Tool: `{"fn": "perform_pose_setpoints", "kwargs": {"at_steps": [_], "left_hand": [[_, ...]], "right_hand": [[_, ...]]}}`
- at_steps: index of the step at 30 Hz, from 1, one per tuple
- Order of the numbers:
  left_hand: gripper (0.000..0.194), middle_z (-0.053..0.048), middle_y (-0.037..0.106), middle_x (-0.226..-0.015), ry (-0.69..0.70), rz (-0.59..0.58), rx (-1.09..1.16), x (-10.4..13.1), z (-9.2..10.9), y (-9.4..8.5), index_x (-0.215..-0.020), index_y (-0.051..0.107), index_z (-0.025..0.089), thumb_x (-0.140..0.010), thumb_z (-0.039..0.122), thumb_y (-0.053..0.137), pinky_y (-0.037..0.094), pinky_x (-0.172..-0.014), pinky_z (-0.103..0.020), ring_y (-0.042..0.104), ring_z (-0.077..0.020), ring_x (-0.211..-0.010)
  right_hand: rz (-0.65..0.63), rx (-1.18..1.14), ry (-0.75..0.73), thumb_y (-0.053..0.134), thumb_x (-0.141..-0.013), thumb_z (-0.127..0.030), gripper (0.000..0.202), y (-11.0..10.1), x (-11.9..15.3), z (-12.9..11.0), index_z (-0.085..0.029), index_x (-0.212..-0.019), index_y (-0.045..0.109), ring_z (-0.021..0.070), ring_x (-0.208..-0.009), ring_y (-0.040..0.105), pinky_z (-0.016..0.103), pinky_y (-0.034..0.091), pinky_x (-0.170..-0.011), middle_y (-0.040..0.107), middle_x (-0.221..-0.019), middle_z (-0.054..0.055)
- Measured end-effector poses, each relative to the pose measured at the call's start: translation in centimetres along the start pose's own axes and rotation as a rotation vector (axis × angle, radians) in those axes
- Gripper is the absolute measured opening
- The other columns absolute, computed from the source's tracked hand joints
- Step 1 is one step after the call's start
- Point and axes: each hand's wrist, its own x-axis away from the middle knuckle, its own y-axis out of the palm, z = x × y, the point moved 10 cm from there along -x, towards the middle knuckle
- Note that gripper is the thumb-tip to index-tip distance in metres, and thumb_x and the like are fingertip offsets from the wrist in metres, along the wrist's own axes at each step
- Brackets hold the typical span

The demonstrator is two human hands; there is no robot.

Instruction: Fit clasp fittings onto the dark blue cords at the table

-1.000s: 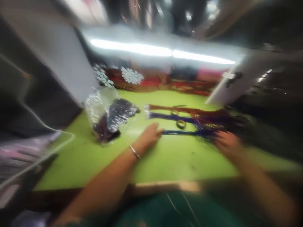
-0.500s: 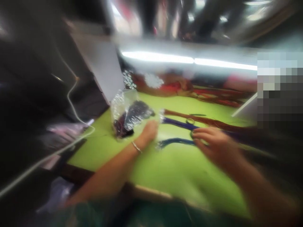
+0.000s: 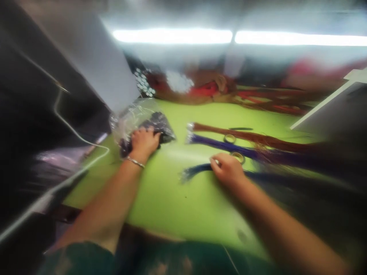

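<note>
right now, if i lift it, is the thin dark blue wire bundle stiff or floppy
The thin dark blue wire bundle probably flexes, since its end curves beyond the right hand. It looks slim, so likely light.

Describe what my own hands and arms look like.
Both your left hand and right hand are ungloved, forearms uncovered. A slim silvery bracelet circles the left wrist. A dark green sleeve shows around the left elbow; no right sleeve is visible.
</note>
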Motion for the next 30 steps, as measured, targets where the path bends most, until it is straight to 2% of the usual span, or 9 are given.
{"fn": "perform_pose_setpoints", "kwargs": {"at_steps": [4,7,11,14,17,20,24,27,30], "left_hand": [[0.059,-0.023,0.056,-0.11,0.072,-0.011,0.041,1.7,2.4,-0.1,-0.12,0.057,0.015,-0.086,0.055,0.03,0.04,-0.082,-0.049,0.052,-0.0387,-0.102],[0.051,-0.019,0.059,-0.107,0.102,-0.036,0.097,2.1,3.0,-0.7,-0.119,0.058,0.017,-0.089,0.048,0.031,0.042,-0.083,-0.043,0.055,-0.0324,-0.099],[0.04,-0.011,0.067,-0.093,0.184,-0.097,0.175,2.0,3.5,-2.2,-0.099,0.069,0.021,-0.09,0.036,0.032,0.043,-0.078,-0.034,0.06,-0.0242,-0.088],[0.034,-0.011,0.068,-0.087,0.198,-0.01,0.13,2.4,4.3,-4.5,-0.087,0.071,0.02,-0.086,0.036,0.041,0.044,-0.075,-0.035,0.059,-0.0254,-0.084],[0.032,-0.011,0.067,-0.089,0.315,0.049,0.181,3.7,7.4,-5.5,-0.089,0.071,0.019,-0.085,0.037,0.045,0.043,-0.08,-0.036,0.058,-0.0248,-0.088],[0.031,-0.01,0.066,-0.088,0.415,-0.055,0.322,5.2,10.7,-3.9,-0.098,0.068,0.016,-0.083,0.037,0.05,0.045,-0.078,-0.033,0.059,-0.0223,-0.084],[0.028,-0.011,0.063,-0.087,0.454,-0.154,0.336,6.4,12.7,-1.4,-0.103,0.066,0.017,-0.082,0.026,0.052,0.046,-0.077,-0.034,0.059,-0.0237,-0.084],[0.025,-0.01,0.064,-0.088,0.462,-0.163,0.448,6.3,12.3,-1.0,-0.099,0.067,0.019,-0.081,0.021,0.051,0.046,-0.082,-0.037,0.06,-0.0242,-0.087],[0.027,-0.009,0.065,-0.094,0.311,-0.213,0.831,5.4,9.9,-0.6,-0.104,0.064,0.018,-0.079,0.021,0.054,0.048,-0.085,-0.039,0.061,-0.0227,-0.089]], "right_hand": [[-0.087,-0.016,-0.049,0.048,-0.085,-0.025,0.02,0.7,-0.4,-1.4,-0.02,-0.079,0.066,0.0154,-0.076,0.058,0.024,0.039,-0.067,0.066,-0.08,0.004],[-0.204,0.03,-0.088,0.05,-0.084,-0.023,0.017,1.5,-0.8,-3.1,-0.02,-0.081,0.067,0.0159,-0.078,0.058,0.025,0.039,-0.066,0.065,-0.081,0.004],[-0.397,0.189,-0.117,0.053,-0.081,-0.02,0.015,3.5,-2.0,-4.5,-0.021,-0.079,0.067,0.0171,-0.076,0.057,0.025,0.036,-0.06,0.063,-0.08,0.005],[-0.449,0.204,-0.11,0.054,-0.079,-0.022,0.014,4.8,-2.9,-4.6,-0.022,-0.079,0.068,0.0168,-0.074,0.057,0.025,0.034,-0.057,0.062,-0.082,0.005],[-0.467,0.171,-0.117,0.056,-0.078,-0.023,0.012,6.0,-3.2,-4.3,-0.023,-0.076,0.067,0.0152,-0.07,0.056,0.024,0.032,-0.054,0.062,-0.08,0.003],[-0.488,0.163,-0.144,0.054,-0.079,-0.022,0.014,6.8,-3.0,-4.2,-0.021,-0.075,0.067,0.0141,-0.067,0.054,0.024,0.032,-0.055,0.061,-0.077,0.003],[-0.472,0.164,-0.181,0.046,-0.084,-0.024,0.019,6.9,-2.6,-4.4,-0.018,-0.078,0.063,0.0136,-0.064,0.052,0.024,0.032,-0.056,0.06,-0.078,0.005],[-0.397,0.133,-0.132,0.042,-0.086,-0.024,0.02,6.0,-2.9,-4.0,-0.018,-0.078,0.06,0.0142,-0.065,0.051,0.025,0.032,-0.057,0.061,-0.078,0.005],[-0.301,0.003,-0.005,0.044,-0.084,-0.021,0.016,4.9,-3.4,-2.8,-0.018,-0.077,0.058,0.0141,-0.066,0.051,0.024,0.033,-0.059,0.061,-0.076,0.004]]}}
